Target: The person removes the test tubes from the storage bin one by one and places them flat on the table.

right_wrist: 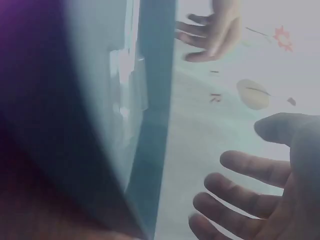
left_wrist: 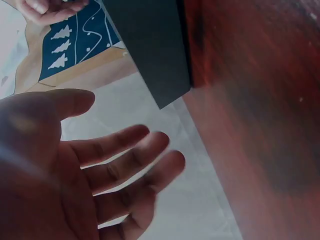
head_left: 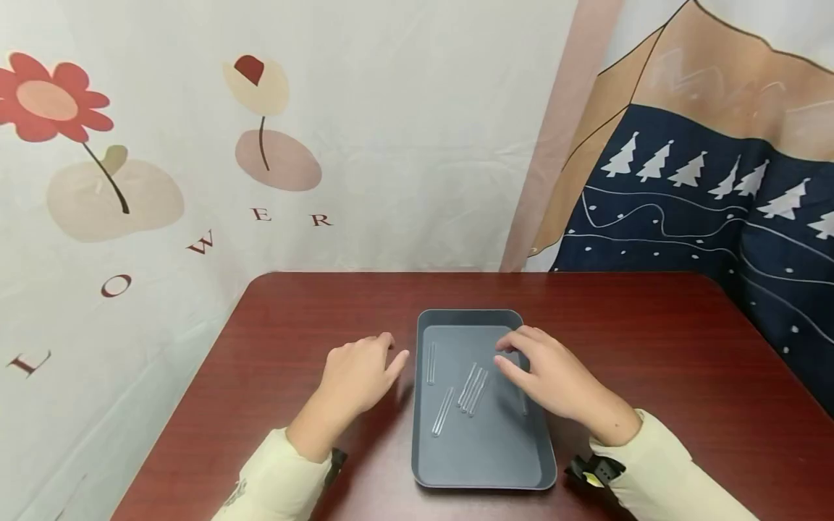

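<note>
A grey rectangular tray lies on the table with several clear, slim glass tubes in it. One tube lies along the left wall, another tube slants below it, and a small cluster of tubes is near the middle. Close to the right wall lies one more tube, partly covered by the right hand. My left hand hovers just left of the tray, fingers loosely bent and holding nothing. My right hand reaches over the tray's right edge, thumb and fingers apart, with nothing between them.
The dark red wooden table extends around the tray on all sides. Behind it hangs a pale cloth printed with flowers and letters, and a dark blue panel with white trees is at the right.
</note>
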Tool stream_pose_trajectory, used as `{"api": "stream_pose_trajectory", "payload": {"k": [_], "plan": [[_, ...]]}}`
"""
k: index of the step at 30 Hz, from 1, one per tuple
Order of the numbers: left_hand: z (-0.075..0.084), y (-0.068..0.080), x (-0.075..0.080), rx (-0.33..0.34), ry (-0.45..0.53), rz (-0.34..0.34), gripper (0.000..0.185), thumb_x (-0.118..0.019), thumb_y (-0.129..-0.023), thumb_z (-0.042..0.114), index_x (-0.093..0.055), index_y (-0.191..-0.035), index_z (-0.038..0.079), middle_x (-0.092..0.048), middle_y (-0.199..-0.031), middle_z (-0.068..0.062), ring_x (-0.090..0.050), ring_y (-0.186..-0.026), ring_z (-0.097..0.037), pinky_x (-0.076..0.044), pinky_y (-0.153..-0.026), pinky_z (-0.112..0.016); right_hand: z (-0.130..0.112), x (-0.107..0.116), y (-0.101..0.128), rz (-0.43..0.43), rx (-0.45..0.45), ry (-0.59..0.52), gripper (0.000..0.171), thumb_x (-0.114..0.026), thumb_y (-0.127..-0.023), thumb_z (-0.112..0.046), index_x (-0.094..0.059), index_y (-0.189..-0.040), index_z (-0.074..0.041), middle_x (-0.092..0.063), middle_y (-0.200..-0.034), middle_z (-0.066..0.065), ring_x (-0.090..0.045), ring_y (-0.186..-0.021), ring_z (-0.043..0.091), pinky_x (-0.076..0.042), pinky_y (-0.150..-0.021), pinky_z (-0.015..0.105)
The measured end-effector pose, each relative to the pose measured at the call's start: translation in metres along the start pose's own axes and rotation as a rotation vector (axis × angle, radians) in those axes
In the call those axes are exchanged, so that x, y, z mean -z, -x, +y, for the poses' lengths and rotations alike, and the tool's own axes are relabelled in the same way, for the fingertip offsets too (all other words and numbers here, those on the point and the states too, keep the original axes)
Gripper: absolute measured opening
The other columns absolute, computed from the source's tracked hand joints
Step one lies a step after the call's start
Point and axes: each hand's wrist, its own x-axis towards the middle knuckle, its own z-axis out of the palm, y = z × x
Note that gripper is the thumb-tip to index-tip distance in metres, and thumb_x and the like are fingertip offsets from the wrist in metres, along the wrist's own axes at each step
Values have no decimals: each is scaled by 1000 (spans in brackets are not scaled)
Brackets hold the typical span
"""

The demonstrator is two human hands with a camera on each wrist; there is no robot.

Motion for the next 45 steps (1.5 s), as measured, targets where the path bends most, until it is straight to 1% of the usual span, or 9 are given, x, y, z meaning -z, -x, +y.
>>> {"api": "stream_pose_trajectory", "payload": {"k": [3, 5, 10, 14, 22, 27, 34, 40, 45], "plan": [[2, -2, -4, 1, 4, -25, 33, -57, -96, 46, -66, -94, 14, -65, -72, -1, -63, -65, -26, -45, -55, -39, -3, -2, -4, 8, 0, -60, 5, -68, -93, -25, -69, -96, -21, -60, -86, -12, -57, -80, 7, -50, -72, 27], [3, -3, -6, 0, 2, -40, 33, -56, -97, 45, -65, -89, 14, -63, -69, -2, -63, -65, -27, -46, -56, -40, -4, -4, -5, -8, -9, -98, 3, -68, -93, -23, -69, -92, -21, -57, -78, -13, -53, -71, 5, -47, -64, 23], [6, -5, -12, -22, 19, -80, 35, -52, -99, 46, -63, -86, 15, -66, -74, -5, -67, -73, -31, -48, -59, -43, 0, -5, -7, -94, -62, -147, 5, -68, -93, -23, -68, -91, -18, -53, -66, -12, -47, -58, 3, -43, -54, 22], [9, -6, -16, -34, 40, -115, 36, -52, -99, 47, -59, -79, 18, -58, -65, -1, -64, -70, -28, -46, -58, -41, 5, -4, -7, -148, -88, -135, 4, -68, -93, -22, -68, -92, -18, -50, -60, -10, -44, -52, 4, -41, -50, 23], [10, -2, -24, -75, 73, -154, 40, -55, -98, 46, -49, -68, 21, -46, -57, 4, -54, -62, -18, -40, -57, -37, 10, -6, -6, -193, -124, 40, 7, -70, -92, -23, -66, -87, -20, -49, -56, -8, -42, -49, 6, -35, -47, 25], [9, -1, -28, -104, 77, -169, 40, -55, -98, 43, -48, -65, 21, -48, -57, 4, -60, -66, -20, -44, -59, -40, 13, -9, -6, -190, -163, 128, 14, -74, -89, -24, -62, -80, -21, -48, -57, -6, -41, -48, 10, -33, -46, 27], [11, -1, -30, -130, 96, -234, 43, -53, -100, 36, -48, -61, 19, -50, -57, 2, -60, -67, -18, -47, -63, -43, 17, -11, -5, -199, -177, 156, 22, -76, -87, -24, -57, -75, -21, -49, -59, -6, -43, -49, 10, -33, -46, 27], [11, -2, -30, -160, 128, -259, 47, -49, -100, 29, -38, -55, 18, -38, -53, 3, -48, -57, -15, -42, -59, -38, 22, -9, -5, -214, -186, 161, 27, -75, -87, -26, -54, -71, -21, -48, -58, -5, -43, -50, 10, -32, -46, 28], [10, 0, -31, -174, 156, -281, 46, -46, -99, 26, -36, -55, 19, -33, -53, 5, -46, -56, -15, -41, -59, -36, 26, -13, -5, -251, -198, 148, 31, -75, -87, -27, -51, -68, -21, -47, -58, -6, -44, -51, 10, -32, -47, 28]]}}
